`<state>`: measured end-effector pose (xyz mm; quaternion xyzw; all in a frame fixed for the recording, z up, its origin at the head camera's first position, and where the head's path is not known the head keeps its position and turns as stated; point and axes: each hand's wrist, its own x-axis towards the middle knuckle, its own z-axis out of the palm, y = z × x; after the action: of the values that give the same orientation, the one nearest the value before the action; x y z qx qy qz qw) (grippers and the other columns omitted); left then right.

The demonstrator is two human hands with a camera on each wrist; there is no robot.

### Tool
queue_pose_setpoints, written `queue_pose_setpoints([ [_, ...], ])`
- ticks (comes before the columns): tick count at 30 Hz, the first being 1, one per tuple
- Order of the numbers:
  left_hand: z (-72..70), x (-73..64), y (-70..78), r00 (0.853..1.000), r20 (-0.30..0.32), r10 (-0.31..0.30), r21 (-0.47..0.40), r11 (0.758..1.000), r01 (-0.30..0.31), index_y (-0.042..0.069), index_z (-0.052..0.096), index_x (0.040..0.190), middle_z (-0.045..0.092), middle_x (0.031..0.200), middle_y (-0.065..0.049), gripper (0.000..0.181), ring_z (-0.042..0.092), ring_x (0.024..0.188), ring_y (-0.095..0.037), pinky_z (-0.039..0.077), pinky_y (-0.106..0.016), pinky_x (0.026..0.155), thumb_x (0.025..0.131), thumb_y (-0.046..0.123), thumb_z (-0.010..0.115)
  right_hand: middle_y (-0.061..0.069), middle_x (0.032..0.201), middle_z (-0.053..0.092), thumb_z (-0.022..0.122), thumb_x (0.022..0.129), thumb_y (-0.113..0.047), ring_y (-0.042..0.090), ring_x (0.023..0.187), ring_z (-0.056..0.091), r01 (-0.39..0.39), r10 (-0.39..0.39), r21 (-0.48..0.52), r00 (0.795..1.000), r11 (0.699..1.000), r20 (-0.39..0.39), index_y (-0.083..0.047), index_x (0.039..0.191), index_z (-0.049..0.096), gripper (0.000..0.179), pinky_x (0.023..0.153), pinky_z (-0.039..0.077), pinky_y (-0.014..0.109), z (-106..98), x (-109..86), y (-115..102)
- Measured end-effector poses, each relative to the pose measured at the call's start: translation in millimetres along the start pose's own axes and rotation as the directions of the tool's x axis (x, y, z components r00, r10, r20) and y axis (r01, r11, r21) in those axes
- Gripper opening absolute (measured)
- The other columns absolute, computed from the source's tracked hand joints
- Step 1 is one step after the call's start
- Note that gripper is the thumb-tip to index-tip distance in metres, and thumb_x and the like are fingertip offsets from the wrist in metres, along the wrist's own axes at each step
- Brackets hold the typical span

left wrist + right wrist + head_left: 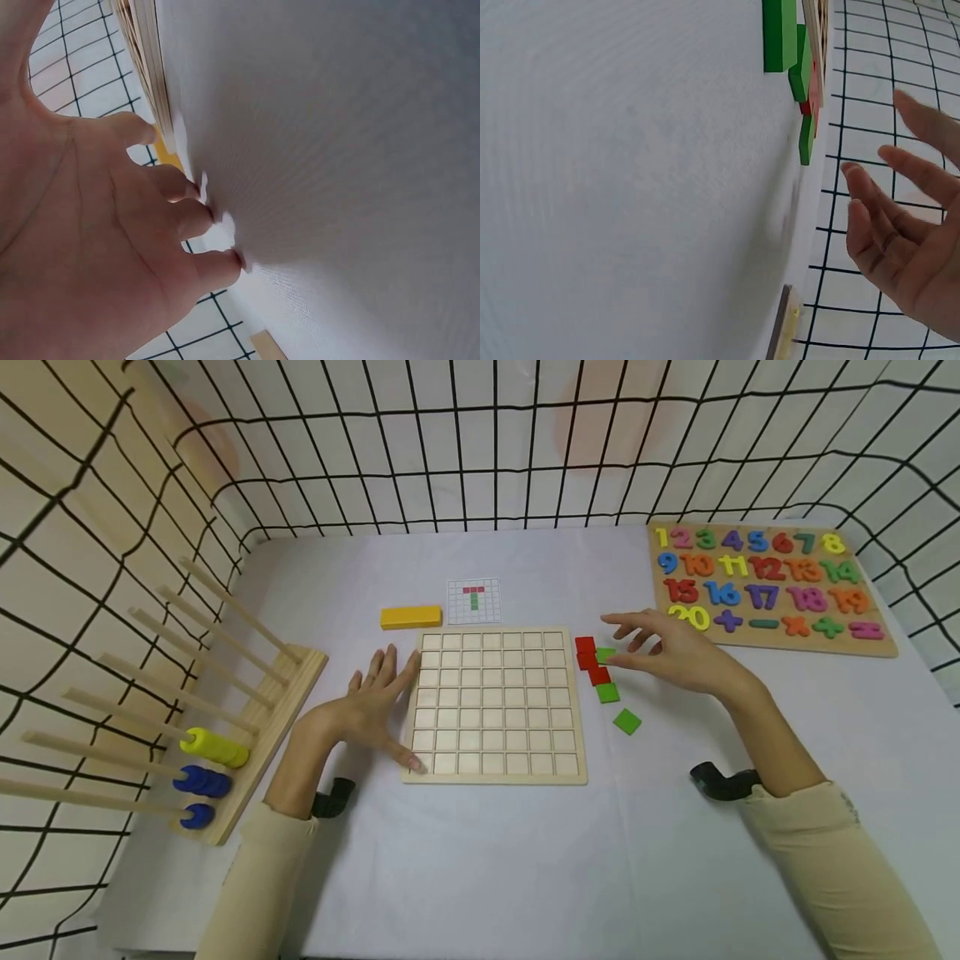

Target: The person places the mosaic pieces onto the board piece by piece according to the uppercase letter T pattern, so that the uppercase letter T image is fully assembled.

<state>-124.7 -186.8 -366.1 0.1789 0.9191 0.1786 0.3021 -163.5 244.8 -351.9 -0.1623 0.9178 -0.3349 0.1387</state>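
Observation:
A square wooden grid board (pixel 493 779) lies on the white table with its cells bare. My left hand (pixel 369 706) spreads along the board's left edge; its thumb and a fingertip touch the rim, and other fingertips rest on the cloth in the left wrist view. To the right of the board, several red tiles (pixel 585 645) and green tiles (pixel 627 721) lie in a loose cluster. Over the upper tiles hovers my right hand (pixel 675 647), fingers loosely bent, holding nothing. In the right wrist view this hand (pixel 907 225) is apart from the green tiles (pixel 781 37).
A pattern card (pixel 474 602) with a red and green T and a yellow block (pixel 411 617) lie behind the board. At the right back is a number puzzle (pixel 772 581); at the left, a peg abacus (pixel 258 735) with beads. Black wire mesh (pixel 480 468) surrounds the table.

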Motion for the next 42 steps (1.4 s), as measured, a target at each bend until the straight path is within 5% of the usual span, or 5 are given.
queue_pose_setpoints([
  [3, 1.1, -0.4, -0.5, 1.0, -0.002, -0.007, 0.003, 1.0, 0.007, 0.012, -0.017, 0.164, -0.033, 0.165, -0.025, 0.156, -0.029, 0.156, -0.042, -0.01, -0.068, 0.126, 0.064, 0.053, 0.096, 0.017, 0.122, 0.065, 0.075, 0.096, -0.024, 0.028, 0.103, 0.059, -0.032, 0.032, 0.016, 0.999, 0.999, -0.01, -0.013, 0.148, 0.057, 0.056, 0.072, 0.05, 0.023, -1, 2.2, 4],
  [8, 1.9, -0.9, 0.1, 1.0, 0.001, -0.023, 0.009, 1.0, 0.023, 0.013, -0.016, 0.165, -0.034, 0.165, -0.024, 0.159, -0.029, 0.156, -0.041, -0.011, -0.066, 0.126, 0.061, 0.052, 0.098, 0.011, 0.104, 0.062, 0.078, 0.094, -0.024, 0.021, 0.079, 0.053, -0.09, 0.09, 0.054, 0.996, 0.994, 0.015, -0.011, 0.143, 0.062, 0.054, 0.059, 0.04, 0.025, -1, 7.8, 8],
  [34, 2.8, 1.6, 1.8, 0.999, 0.007, -0.038, 0.025, 0.999, 0.038, 0.015, -0.018, 0.165, -0.035, 0.165, -0.022, 0.162, -0.031, 0.156, -0.039, -0.011, -0.066, 0.126, 0.058, 0.05, 0.099, 0.005, 0.072, 0.046, 0.075, 0.095, -0.021, 0.024, 0.087, 0.044, -0.148, 0.146, 0.029, 0.988, 0.989, 0.053, -0.009, 0.128, 0.073, 0.035, 0.065, 0.032, 0.033, 10, 46.9, 7],
  [42, 3.5, 2.1, 1.6, 0.999, 0.011, -0.044, 0.023, 0.999, 0.044, 0.016, -0.017, 0.165, -0.035, 0.165, -0.022, 0.162, -0.032, 0.156, -0.039, -0.011, -0.066, 0.126, 0.057, 0.049, 0.1, 0.003, 0.066, 0.045, 0.077, 0.092, -0.018, 0.021, 0.067, 0.043, -0.195, 0.193, 0.025, 0.98, 0.981, 0.056, -0.005, 0.124, 0.073, 0.035, 0.058, 0.03, 0.029, 9, 50.7, 5],
])
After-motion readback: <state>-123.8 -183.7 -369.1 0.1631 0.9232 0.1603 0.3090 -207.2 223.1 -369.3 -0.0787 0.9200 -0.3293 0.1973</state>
